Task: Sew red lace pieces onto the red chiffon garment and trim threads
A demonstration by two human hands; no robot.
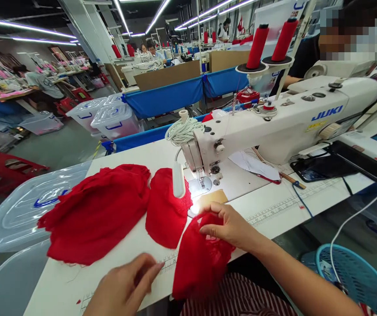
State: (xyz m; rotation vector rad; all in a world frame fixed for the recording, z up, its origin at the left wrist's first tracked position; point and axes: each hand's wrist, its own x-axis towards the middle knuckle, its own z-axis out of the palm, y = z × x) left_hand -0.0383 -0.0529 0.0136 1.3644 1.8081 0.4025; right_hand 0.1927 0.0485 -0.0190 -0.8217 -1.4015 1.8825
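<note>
My right hand [229, 226] is closed on a red lace fabric piece [200, 261] that hangs over the near table edge, just in front of the needle area. My left hand [126, 287] hovers low at the front of the table with thumb and fingers pinched together; what they hold, if anything, is too small to name. A stack of red fabric pieces [96, 213] lies to the left, and another red lace piece [165, 210] lies beside the presser foot [203, 182] of the white JUKI sewing machine [287, 123].
Two red thread cones [270, 41] stand on the machine. A clear plastic bin lid [17, 210] sits at left, a blue basket [356, 276] at lower right, a dark tablet [320, 169] on the table at right. Other workers sit at stations behind.
</note>
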